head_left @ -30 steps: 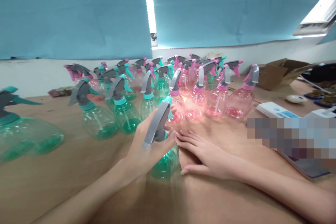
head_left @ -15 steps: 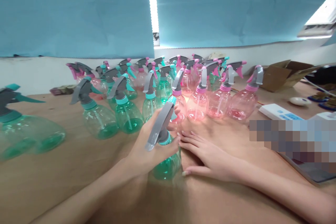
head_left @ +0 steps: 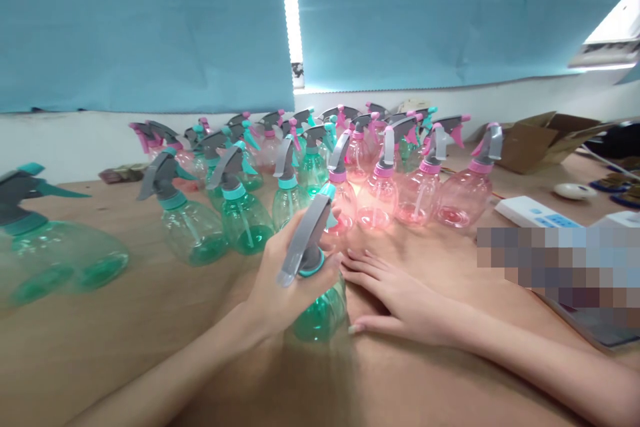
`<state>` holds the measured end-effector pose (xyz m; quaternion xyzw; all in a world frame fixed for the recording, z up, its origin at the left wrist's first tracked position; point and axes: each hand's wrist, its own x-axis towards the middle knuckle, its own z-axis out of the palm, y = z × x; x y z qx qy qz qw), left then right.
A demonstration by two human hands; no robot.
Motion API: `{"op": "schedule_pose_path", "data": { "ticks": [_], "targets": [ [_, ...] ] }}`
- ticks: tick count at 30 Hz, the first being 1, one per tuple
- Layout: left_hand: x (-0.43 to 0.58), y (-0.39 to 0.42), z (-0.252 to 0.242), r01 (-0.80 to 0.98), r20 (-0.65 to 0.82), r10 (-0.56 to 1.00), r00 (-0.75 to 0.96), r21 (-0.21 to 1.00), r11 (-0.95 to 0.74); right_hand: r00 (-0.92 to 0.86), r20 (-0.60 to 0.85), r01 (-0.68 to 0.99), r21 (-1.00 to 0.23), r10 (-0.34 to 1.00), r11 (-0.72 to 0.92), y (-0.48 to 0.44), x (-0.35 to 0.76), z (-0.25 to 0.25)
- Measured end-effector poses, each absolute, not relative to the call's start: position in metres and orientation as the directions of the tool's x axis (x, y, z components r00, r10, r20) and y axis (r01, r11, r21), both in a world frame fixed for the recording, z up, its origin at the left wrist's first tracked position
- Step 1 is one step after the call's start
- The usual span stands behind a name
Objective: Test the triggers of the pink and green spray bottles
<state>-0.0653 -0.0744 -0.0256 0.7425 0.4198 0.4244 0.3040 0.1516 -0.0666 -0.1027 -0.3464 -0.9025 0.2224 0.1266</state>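
A green spray bottle (head_left: 320, 313) with a grey and teal trigger head stands on the table in front of me. My left hand (head_left: 285, 273) is wrapped round its upper body, just below the head, and covers part of it. Flat on the tabletop to its right lies my right hand (head_left: 395, 293), fingers spread, fingertips close to the bottle. Behind my left hand stand more green spray bottles, one of them (head_left: 247, 223) nearest. Pink spray bottles, such as this one (head_left: 375, 207), stand beyond my right hand.
Several more spray bottles crowd the back of the wooden table (head_left: 165, 327). At far left is another green bottle (head_left: 65, 253). To the right are an open cardboard box (head_left: 535, 143), a white power strip (head_left: 540, 217) and a white mouse (head_left: 575, 191). Blue blinds (head_left: 150, 27) hang behind.
The view has shifted very slightly. My left hand stays round the green spray bottle, and my right hand keeps its place on the table.
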Motion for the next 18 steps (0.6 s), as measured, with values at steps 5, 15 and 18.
{"op": "schedule_pose_path", "data": {
  "ticks": [5,15,18],
  "targets": [
    [-0.0639,-0.0747,-0.0245,0.356,0.376,0.881,0.286,0.812,-0.462,-0.731,0.054,0.576,-0.486,0.68,0.658,-0.067,0.1504,-0.1001],
    [-0.0607,-0.0751,-0.0219,0.388,0.368,0.891,0.268,0.805,-0.449,-0.716,0.052,0.592,-0.483,0.696,0.645,-0.0684,0.1509,-0.1001],
    [-0.0618,-0.0753,-0.0215,0.411,0.383,0.882,0.275,0.783,-0.468,-0.715,0.063,0.592,-0.475,0.696,0.651,-0.0685,0.151,-0.1009]
  ]
}}
